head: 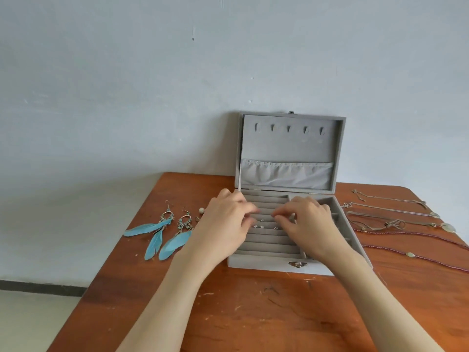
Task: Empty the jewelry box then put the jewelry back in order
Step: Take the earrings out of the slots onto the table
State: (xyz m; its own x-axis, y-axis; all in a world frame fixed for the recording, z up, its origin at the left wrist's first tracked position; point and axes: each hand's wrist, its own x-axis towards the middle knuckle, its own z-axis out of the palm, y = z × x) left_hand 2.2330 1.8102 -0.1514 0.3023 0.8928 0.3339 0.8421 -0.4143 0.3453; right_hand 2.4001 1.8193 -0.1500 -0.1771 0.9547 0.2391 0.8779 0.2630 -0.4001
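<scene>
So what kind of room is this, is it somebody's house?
Probably a plain room at home, though I can't be sure. There's a scratched wooden table pushed against a bare pale wall, with a grey jewelry box open on it and feather earrings laid beside it.

Soft even daylight, faint shadows, no glare, slightly soft focus, wide-angle bending at the edges

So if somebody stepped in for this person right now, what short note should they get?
Left hand and right hand: fingers curled over the ring rolls of the open grey velvet jewelry box; whether either holds anything is unclear.
Out on the wooden table: blue feather earrings to the left, thin chain necklaces to the right.
Small silver pieces sit in the rolls.
Left: earrings and necklaces outside.
</scene>
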